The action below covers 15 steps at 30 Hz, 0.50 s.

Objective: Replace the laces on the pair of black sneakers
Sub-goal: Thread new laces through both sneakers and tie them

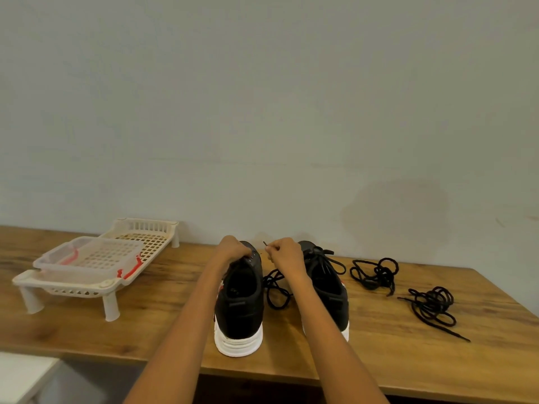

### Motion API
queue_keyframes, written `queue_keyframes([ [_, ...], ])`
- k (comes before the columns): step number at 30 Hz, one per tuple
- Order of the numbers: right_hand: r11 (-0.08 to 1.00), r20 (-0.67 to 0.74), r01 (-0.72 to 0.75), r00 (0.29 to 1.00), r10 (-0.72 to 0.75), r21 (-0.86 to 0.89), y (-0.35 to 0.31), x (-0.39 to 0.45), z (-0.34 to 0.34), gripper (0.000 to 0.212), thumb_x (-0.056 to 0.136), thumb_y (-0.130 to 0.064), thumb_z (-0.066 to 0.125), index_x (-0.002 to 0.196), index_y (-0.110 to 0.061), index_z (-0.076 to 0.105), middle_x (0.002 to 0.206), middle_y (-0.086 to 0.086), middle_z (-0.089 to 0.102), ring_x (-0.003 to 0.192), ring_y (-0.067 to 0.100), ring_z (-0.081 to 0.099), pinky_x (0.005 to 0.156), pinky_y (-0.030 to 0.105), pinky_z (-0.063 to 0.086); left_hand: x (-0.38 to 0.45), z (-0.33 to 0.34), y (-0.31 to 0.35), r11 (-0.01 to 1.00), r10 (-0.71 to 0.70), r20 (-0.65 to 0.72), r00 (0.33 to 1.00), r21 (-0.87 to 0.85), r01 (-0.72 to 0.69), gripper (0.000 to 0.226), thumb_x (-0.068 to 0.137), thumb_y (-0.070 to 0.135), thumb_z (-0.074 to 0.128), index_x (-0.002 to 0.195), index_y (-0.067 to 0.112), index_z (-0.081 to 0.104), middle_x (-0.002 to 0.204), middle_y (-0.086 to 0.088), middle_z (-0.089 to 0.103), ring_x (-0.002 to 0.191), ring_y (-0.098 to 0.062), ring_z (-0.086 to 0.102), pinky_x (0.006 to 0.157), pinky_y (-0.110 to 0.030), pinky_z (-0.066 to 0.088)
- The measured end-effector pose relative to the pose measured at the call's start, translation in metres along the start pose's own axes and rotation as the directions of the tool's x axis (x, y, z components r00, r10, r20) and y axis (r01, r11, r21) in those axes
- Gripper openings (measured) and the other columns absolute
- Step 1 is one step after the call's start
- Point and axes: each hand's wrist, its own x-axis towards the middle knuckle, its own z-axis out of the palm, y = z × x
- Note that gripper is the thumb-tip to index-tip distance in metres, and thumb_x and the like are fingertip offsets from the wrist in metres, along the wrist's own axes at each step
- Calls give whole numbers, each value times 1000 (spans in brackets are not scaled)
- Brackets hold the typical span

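Two black sneakers with white soles stand heel-toward-me on the wooden table (379,360). My left hand (232,249) grips the front upper of the left sneaker (240,304). My right hand (284,252) pinches the tip of a black lace (275,287), which trails down between the shoes. The right sneaker (329,284) has a lace threaded and loosely tied; my right forearm covers part of it. Two loose black laces lie to the right: one bundle (374,272) and another (431,304) nearer the table's edge.
A white slatted plastic rack (110,290) on short legs stands at the left, carrying a clear container with red clips (87,256). A plain wall runs close behind the table. A white surface (20,374) shows at the lower left, below the table's front edge.
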Motion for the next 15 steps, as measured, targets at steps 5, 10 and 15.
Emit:
queue_keyframes([
  [5,987,58,78,996,-70,-142,-2,2,10,22,93,-16,57,95,-3,74,88,13,72,81,27,66,69,31,51,-1,-2,-10,967,-119,48,992,-222,127,21,83,18,66,69,6,56,68,-10,49,61,-20,47,55,-26,41],
  [10,948,60,80,996,-65,-308,-8,4,16,22,89,-2,52,97,0,72,89,21,69,80,36,65,64,40,52,0,-4,-11,964,-119,45,992,-233,126,27,83,24,68,66,7,56,67,-9,51,59,-20,48,53,-24,41],
  [15,895,61,108,994,-91,-433,-7,4,21,26,91,0,47,101,0,71,94,18,70,81,32,66,66,38,53,1,-5,-10,974,-101,50,994,-199,109,28,86,25,66,65,8,56,64,-7,52,60,-18,49,60,-25,42],
])
